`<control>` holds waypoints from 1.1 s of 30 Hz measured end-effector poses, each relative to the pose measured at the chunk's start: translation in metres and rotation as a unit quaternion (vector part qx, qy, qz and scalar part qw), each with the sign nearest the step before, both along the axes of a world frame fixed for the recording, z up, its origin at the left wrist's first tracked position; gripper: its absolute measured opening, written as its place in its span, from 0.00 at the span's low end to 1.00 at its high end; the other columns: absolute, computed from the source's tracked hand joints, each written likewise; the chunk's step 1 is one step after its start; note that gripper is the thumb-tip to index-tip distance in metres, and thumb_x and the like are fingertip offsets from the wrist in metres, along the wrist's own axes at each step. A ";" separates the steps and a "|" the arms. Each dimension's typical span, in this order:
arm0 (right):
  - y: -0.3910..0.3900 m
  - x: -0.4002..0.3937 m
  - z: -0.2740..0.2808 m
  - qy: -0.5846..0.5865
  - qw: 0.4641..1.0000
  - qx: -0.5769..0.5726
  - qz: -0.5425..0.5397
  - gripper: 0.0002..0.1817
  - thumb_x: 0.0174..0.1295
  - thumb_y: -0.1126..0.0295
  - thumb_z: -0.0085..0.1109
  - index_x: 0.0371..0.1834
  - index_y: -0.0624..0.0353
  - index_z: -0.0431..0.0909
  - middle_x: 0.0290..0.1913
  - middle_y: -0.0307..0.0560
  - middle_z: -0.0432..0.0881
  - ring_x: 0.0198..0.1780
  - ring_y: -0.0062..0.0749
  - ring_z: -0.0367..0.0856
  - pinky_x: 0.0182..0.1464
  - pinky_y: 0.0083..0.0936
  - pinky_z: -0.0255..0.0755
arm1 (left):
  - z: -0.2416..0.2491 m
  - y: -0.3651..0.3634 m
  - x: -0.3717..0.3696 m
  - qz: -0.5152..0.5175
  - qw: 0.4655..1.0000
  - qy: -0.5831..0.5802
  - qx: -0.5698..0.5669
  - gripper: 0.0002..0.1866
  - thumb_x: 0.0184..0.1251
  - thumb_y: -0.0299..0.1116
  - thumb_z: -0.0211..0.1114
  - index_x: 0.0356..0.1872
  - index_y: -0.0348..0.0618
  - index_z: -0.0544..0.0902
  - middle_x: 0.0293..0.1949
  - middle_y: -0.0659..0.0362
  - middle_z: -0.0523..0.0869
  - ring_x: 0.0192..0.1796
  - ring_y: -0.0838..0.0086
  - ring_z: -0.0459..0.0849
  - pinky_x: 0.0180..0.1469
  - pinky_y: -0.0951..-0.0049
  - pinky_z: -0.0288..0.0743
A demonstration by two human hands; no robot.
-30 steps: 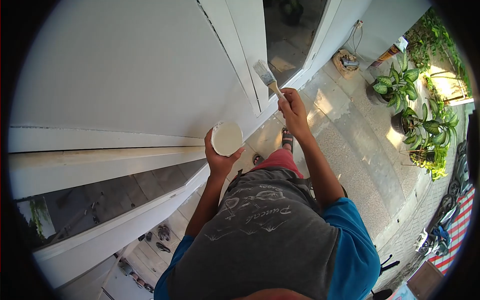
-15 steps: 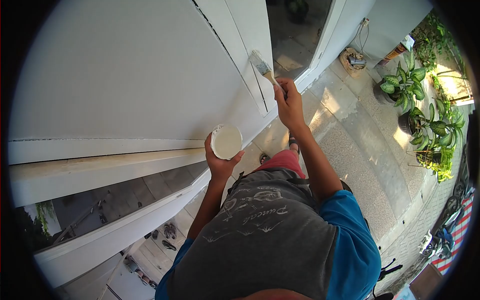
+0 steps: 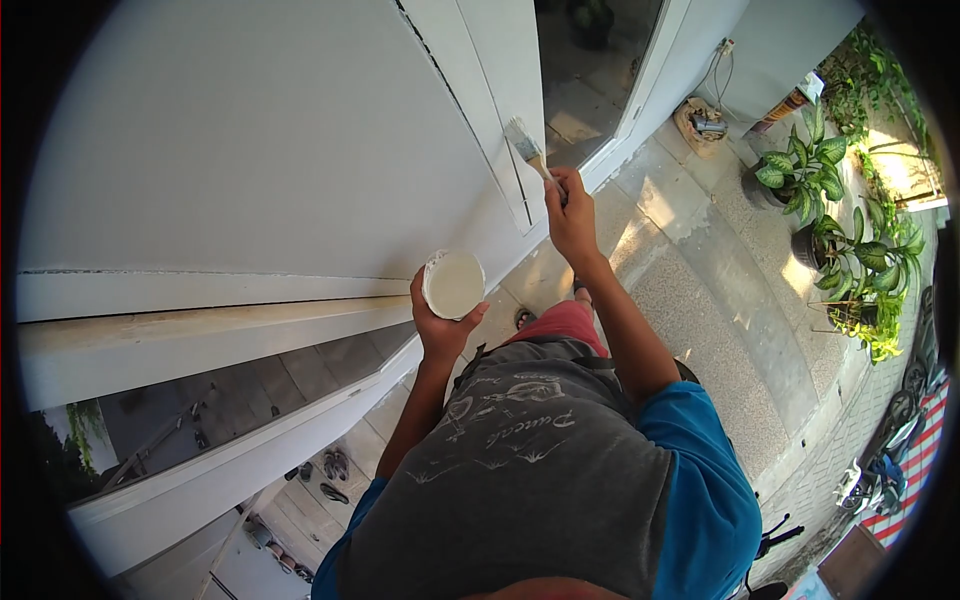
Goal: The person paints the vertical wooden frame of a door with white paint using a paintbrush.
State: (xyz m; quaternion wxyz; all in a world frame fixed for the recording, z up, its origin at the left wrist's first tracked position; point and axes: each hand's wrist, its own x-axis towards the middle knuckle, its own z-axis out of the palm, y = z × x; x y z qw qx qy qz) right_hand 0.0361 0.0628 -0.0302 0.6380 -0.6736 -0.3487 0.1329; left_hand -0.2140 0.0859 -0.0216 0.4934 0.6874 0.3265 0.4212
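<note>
My left hand [image 3: 446, 330] wraps round a small round tub of off-white paint [image 3: 456, 286], its open top facing me and its rim smeared with white. In my right hand [image 3: 573, 222] is a paintbrush [image 3: 528, 146], gripped by its handle. Its pale-coated bristles lie against the white frame [image 3: 487, 60] beside the dark glass pane [image 3: 590, 80]. A broad white wall panel [image 3: 240, 150] stretches to the left, with a dark gap running between it and the frame.
Potted leafy plants [image 3: 800, 170] stand on the right of the tiled walkway [image 3: 700, 290]. A bag with items [image 3: 702, 125] sits by the far wall, under hanging cables. Sandals [image 3: 335, 465] lie at lower left. Parked motorcycles [image 3: 875, 485] are at the far right.
My right hand and the brush have shifted slightly down along the frame, toward me. My left hand holds the paint tub in nearly the same place.
</note>
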 end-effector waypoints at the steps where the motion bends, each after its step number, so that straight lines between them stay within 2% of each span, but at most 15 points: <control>1: -0.003 -0.001 -0.010 0.001 0.999 -0.032 -0.012 0.10 0.71 0.69 0.53 0.49 0.64 0.72 0.23 0.48 0.77 0.22 0.28 0.73 0.26 0.28 0.66 | 0.000 0.000 0.000 0.001 1.000 -0.001 0.000 0.50 0.43 0.34 0.85 0.67 0.38 0.62 0.58 0.53 0.77 0.59 0.67 0.79 0.60 0.65 0.74; 5: -0.009 -0.003 -0.027 0.031 0.997 -0.067 -0.038 0.10 0.71 0.68 0.53 0.47 0.64 0.73 0.24 0.48 0.77 0.22 0.29 0.73 0.26 0.28 0.66 | -0.002 -0.001 -0.004 0.007 1.000 0.005 -0.004 0.50 0.43 0.34 0.85 0.67 0.38 0.62 0.58 0.53 0.77 0.59 0.67 0.79 0.60 0.65 0.74; 10: -0.009 -0.009 0.024 0.018 0.999 -0.001 -0.035 0.10 0.71 0.69 0.53 0.47 0.64 0.73 0.24 0.47 0.77 0.22 0.29 0.73 0.27 0.28 0.67 | 0.001 -0.003 -0.003 0.009 1.000 0.014 -0.002 0.50 0.43 0.33 0.84 0.67 0.38 0.62 0.57 0.53 0.77 0.59 0.67 0.79 0.60 0.65 0.74; 14: 0.002 -0.005 0.029 0.002 0.999 0.017 -0.026 0.09 0.71 0.69 0.53 0.47 0.64 0.73 0.24 0.48 0.78 0.23 0.29 0.73 0.28 0.29 0.68 | 0.000 -0.004 -0.002 -0.004 1.000 0.010 -0.002 0.50 0.44 0.32 0.84 0.67 0.38 0.61 0.57 0.52 0.78 0.59 0.67 0.79 0.60 0.65 0.74; 18: -0.001 -0.002 -0.025 -0.012 1.000 -0.020 -0.015 0.09 0.71 0.69 0.53 0.47 0.64 0.73 0.24 0.50 0.78 0.23 0.30 0.74 0.28 0.30 0.68 | 0.001 -0.005 -0.001 -0.003 1.000 0.008 0.006 0.50 0.44 0.32 0.84 0.67 0.38 0.61 0.57 0.52 0.78 0.59 0.66 0.79 0.61 0.65 0.74; 20: -0.012 -0.004 -0.042 0.002 0.993 -0.118 -0.022 0.09 0.71 0.69 0.54 0.47 0.64 0.73 0.25 0.50 0.78 0.23 0.30 0.75 0.28 0.30 0.68 | -0.001 -0.006 -0.002 -0.002 1.000 -0.001 -0.002 0.50 0.44 0.32 0.84 0.67 0.37 0.61 0.57 0.52 0.78 0.59 0.66 0.79 0.61 0.65 0.74; 24: -0.014 -0.008 -0.021 0.024 0.995 -0.090 -0.041 0.10 0.71 0.69 0.54 0.47 0.64 0.73 0.25 0.50 0.78 0.23 0.30 0.75 0.27 0.30 0.67 | -0.003 -0.006 -0.003 0.000 1.000 -0.007 -0.005 0.50 0.44 0.32 0.84 0.67 0.37 0.61 0.57 0.52 0.78 0.59 0.66 0.80 0.60 0.65 0.75; 26: -0.005 -0.009 0.007 0.012 0.999 0.026 -0.039 0.10 0.71 0.69 0.54 0.48 0.64 0.73 0.24 0.50 0.78 0.23 0.30 0.74 0.27 0.30 0.66 | -0.001 -0.006 -0.003 -0.002 1.000 -0.004 -0.003 0.50 0.44 0.32 0.84 0.67 0.37 0.61 0.57 0.52 0.78 0.59 0.66 0.80 0.60 0.65 0.75; 29: 0.007 -0.004 0.025 -0.016 0.999 0.036 -0.023 0.10 0.71 0.69 0.54 0.48 0.64 0.73 0.24 0.50 0.78 0.23 0.30 0.75 0.27 0.30 0.67 | -0.001 -0.007 -0.002 -0.006 1.000 -0.001 0.002 0.50 0.44 0.32 0.84 0.67 0.37 0.61 0.57 0.52 0.78 0.59 0.66 0.80 0.60 0.65 0.75; 33: 0.002 -0.002 -0.024 -0.009 1.000 -0.006 -0.006 0.10 0.71 0.68 0.54 0.49 0.63 0.74 0.25 0.51 0.78 0.24 0.30 0.76 0.28 0.29 0.67 | -0.002 -0.007 -0.002 -0.005 1.000 0.003 0.012 0.50 0.44 0.32 0.84 0.68 0.38 0.61 0.57 0.52 0.78 0.58 0.66 0.80 0.60 0.65 0.75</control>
